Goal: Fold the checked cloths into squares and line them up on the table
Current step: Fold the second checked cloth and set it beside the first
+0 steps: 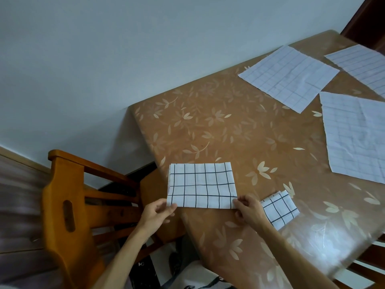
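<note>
The left hand [158, 213] pinches the near left corner of the rectangular checked cloth [202, 185]; the right hand [249, 211] pinches its near right corner. The cloth extends forward from both hands, at the desk [218, 126] edge. A folded square cloth [280, 209] lies just right of the right hand.

Dim, soft indoor light; glare on the table [320, 232]; blurred, warped edges.

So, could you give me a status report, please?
Left hand, right hand pinching near corners of half-folded cloth. One folded square beside it; three flat cloths waiting. Nothing blocking the fold.
</note>
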The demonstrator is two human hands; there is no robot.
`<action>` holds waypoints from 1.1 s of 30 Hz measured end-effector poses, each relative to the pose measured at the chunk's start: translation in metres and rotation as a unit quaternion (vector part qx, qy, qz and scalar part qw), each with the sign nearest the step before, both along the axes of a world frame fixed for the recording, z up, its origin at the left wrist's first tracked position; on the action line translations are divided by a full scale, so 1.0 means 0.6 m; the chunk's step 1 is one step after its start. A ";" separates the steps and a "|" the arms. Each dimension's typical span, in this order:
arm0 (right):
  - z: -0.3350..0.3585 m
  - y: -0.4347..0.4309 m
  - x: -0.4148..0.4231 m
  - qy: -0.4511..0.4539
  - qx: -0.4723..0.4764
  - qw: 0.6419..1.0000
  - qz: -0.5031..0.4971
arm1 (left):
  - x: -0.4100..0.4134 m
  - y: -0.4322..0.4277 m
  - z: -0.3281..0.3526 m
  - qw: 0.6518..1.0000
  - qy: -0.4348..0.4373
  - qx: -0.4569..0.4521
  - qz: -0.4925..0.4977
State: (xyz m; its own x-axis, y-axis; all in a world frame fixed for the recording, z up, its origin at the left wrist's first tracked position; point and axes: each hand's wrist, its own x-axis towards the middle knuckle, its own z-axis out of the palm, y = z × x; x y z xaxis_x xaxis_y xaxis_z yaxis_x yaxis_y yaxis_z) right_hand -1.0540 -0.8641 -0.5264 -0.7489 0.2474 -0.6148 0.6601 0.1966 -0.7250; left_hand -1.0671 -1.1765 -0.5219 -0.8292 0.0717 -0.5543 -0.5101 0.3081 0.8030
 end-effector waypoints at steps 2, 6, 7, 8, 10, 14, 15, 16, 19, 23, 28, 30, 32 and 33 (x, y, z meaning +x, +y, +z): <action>0.000 0.000 0.001 -0.001 -0.006 1.000 -0.012 | 0.001 0.002 -0.006 1.000 0.005 -0.024 -0.001; 0.001 -0.004 -0.002 -0.003 -0.003 1.000 -0.026 | -0.001 0.005 -0.015 0.999 -0.016 -0.038 0.036; 0.001 -0.005 -0.003 -0.004 0.000 1.000 -0.027 | -0.001 0.005 -0.016 0.998 -0.026 -0.038 0.040; 0.001 -0.006 -0.004 -0.003 0.003 1.000 -0.028 | -0.001 0.006 -0.017 0.998 -0.033 -0.040 0.043; 0.001 -0.007 -0.004 -0.004 0.015 1.000 -0.025 | 0.000 0.005 -0.019 0.997 -0.041 -0.053 0.046; 0.001 -0.011 -0.002 0.000 0.061 0.998 0.002 | -0.001 0.014 -0.024 0.992 -0.057 -0.103 0.053; 0.001 -0.012 -0.001 0.005 0.075 0.997 0.011 | -0.001 0.017 -0.025 0.991 -0.060 -0.111 0.053; 0.000 -0.013 0.000 0.010 0.088 0.996 0.017 | 0.001 0.021 -0.026 0.990 -0.061 -0.116 0.050; -0.002 -0.017 0.007 0.026 0.100 0.995 0.008 | 0.004 0.027 -0.028 0.989 -0.059 -0.130 0.032; -0.001 -0.022 0.016 0.056 0.119 0.991 -0.007 | 0.008 0.026 -0.031 0.989 -0.075 -0.122 0.042; -0.005 -0.032 0.015 0.172 0.279 0.943 0.065 | 0.009 0.046 -0.013 0.952 0.138 -0.272 0.033; -0.013 -0.048 0.001 0.240 0.327 0.906 0.125 | -0.003 0.072 -0.009 0.906 0.267 -0.326 -0.041; -0.030 -0.071 -0.020 0.253 0.365 0.874 0.197 | -0.017 0.104 -0.019 0.859 0.335 -0.363 -0.132; -0.040 -0.083 -0.030 0.250 0.382 0.859 0.231 | -0.023 0.123 -0.025 0.844 0.343 -0.375 -0.173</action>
State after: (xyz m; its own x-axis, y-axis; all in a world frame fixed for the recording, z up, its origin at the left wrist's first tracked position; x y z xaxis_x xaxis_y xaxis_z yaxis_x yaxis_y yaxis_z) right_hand -1.0722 -0.9137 -0.5502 -0.9989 0.0407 0.0217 0.0271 0.8982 -0.4387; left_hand -1.0810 -1.1030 -0.5372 -0.9745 0.2187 0.0508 0.2211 0.8957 0.3859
